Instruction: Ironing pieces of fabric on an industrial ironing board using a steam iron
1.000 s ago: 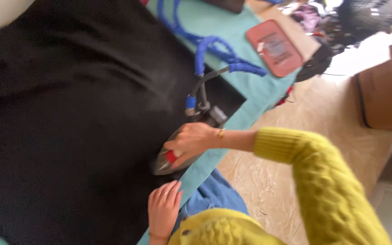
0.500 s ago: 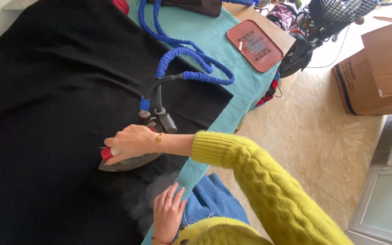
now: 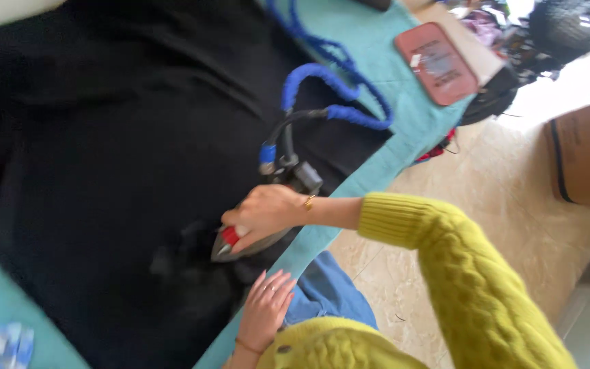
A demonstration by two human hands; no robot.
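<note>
The right hand (image 3: 264,213), in a yellow knitted sleeve, has its fingers wrapped around the handle of a grey steam iron with a red button (image 3: 247,240), pressed on a black fabric garment (image 3: 104,171) spread over a teal-covered ironing table (image 3: 404,130). The left hand (image 3: 265,309) lies flat, fingers spread, on the garment's near edge. A blue hose (image 3: 322,78) runs from the iron toward the far side.

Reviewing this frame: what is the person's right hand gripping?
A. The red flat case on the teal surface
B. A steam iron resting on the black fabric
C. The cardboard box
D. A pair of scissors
B: the right hand is wrapped around the handle of the steam iron, whose soleplate sits on the black fabric, with the blue hose trailing from it.
</note>
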